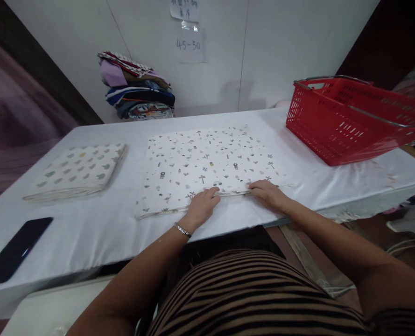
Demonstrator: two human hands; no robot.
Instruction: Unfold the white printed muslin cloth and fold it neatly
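A black phone (16, 249) is lying at the bench's near left corner, and beyond it a folded cloth with grey-green blobs (77, 171) is sitting squared off — seemingly finished. In the middle, the printed white cloth (207, 163) is lying flat in a folded square; the left hand (202, 205) and the right hand (268, 193) are pressing flat, palms down, on its near edge, gripping nothing, so it looks partly folded with further folds likely left. A white sheet is covering the bench (98, 228). A stack of folded fabrics (137, 88) is leaning against the white wall — a red basket (354, 121) is standing far right.
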